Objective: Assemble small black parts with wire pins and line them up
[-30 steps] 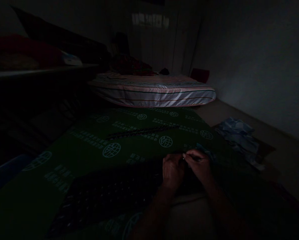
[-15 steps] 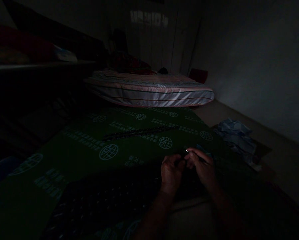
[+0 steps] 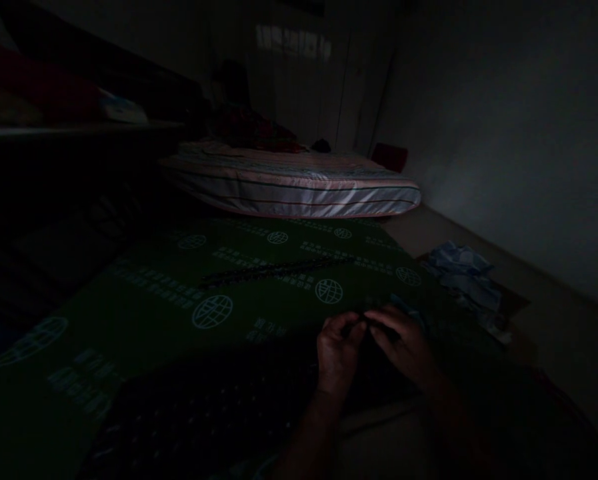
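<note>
Holds left hand (image 3: 337, 353) and right hand (image 3: 403, 340) close together over right end of dark specked item (image 3: 193, 413), both curled; cannot tell if pinching anything.

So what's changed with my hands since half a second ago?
Your right hand has moved in toward your left hand, fingertips now close together. The glint at the right fingertips no longer shows; it's too dark to tell if they hold anything. The dark strip lies on the green sheet as before.
</note>
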Motion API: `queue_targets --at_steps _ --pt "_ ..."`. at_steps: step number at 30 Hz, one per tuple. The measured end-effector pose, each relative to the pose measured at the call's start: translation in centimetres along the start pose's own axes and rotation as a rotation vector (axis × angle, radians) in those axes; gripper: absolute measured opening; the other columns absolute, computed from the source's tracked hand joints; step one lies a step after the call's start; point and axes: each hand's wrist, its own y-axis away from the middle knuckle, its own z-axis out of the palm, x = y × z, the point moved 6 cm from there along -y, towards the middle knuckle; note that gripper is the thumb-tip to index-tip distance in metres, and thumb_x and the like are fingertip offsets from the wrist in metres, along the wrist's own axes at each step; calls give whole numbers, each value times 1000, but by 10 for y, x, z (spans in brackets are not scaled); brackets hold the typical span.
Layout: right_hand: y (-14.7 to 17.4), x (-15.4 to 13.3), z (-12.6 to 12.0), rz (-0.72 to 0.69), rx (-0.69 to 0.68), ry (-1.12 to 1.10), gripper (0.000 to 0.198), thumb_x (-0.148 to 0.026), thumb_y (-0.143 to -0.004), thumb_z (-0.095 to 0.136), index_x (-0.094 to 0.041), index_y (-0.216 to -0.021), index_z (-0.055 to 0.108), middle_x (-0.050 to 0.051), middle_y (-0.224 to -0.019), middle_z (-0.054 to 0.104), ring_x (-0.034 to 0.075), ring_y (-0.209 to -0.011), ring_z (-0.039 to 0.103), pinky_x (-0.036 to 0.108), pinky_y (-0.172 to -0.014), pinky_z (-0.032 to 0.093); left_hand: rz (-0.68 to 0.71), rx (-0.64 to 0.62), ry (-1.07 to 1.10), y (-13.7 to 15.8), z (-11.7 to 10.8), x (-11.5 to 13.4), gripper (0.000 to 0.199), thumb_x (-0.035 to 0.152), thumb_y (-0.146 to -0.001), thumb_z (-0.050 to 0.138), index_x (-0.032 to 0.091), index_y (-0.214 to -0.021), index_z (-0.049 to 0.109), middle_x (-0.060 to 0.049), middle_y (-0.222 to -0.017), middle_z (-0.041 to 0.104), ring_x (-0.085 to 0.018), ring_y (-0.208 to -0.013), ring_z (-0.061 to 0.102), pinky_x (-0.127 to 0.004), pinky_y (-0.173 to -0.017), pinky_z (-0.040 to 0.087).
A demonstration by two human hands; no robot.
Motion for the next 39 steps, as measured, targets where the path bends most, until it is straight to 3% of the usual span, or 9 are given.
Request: queue_targets --at_steps 6,17,21,24,29,34,39 --pt "-7 -7 10 -56 -124 78 26 -13 -78 49 -24 -95 66 5 -81 64 16 -72 61 28 -66 49 -26 -6 94 -3 2 -10 15 27 -65 69 19 -78 71 -3 -77 69 -19 -76 64 -30 -73 50" --pt "-29 -2 10 -67 -426 110 15 -17 -76 56 -24 -82 67 1 -76 59 14 -69 56 24 -61 42 -9 -10 119 -2 1 -5 10 23 -66 68 17 -73 68 -1 -73 68 -17 -72 64 -28 -70 51" --pt "-44 3 5 -112 -444 125 11 -18 -72 60 -22 -80 67 0 -74 59 14 -66 55 23 -60 40 -22 -1 104 -3 0 -4 10 24 -68 66 17 -75 68 -2 -74 69 -17 -73 64 -28 -70 51" --pt "-66 29 -3 -83 -382 159 12 -22 -70 63 -20 -81 67 2 -75 61 15 -69 57 25 -63 42 -41 25 68 -3 -1 -4 11 24 -70 63 17 -77 68 -3 -75 69 -18 -75 64 -29 -71 51" --pt "-110 99 -7 23 -300 199 13 -23 -62 65 -17 -74 67 1 -70 62 16 -66 57 28 -64 43 -49 -6 -126 -2 -1 -1 10 20 -72 59 18 -76 68 -4 -78 68 -19 -76 64 -33 -73 50" --pt "-141 159 9 103 -284 195 14 -21 -57 66 -17 -70 67 -1 -65 62 15 -63 57 26 -61 43 -21 -34 -260 2 -3 8 13 14 -71 57 20 -75 67 -3 -76 67 -19 -74 63 -32 -71 50" --pt "-163 194 24 173 -327 187 14 -22 -55 67 -19 -68 67 -4 -60 60 12 -57 53 22 -55 40 -10 -62 -314 4 -2 10 15 12 -71 56 21 -75 67 -3 -76 66 -19 -73 63 -29 -68 51"
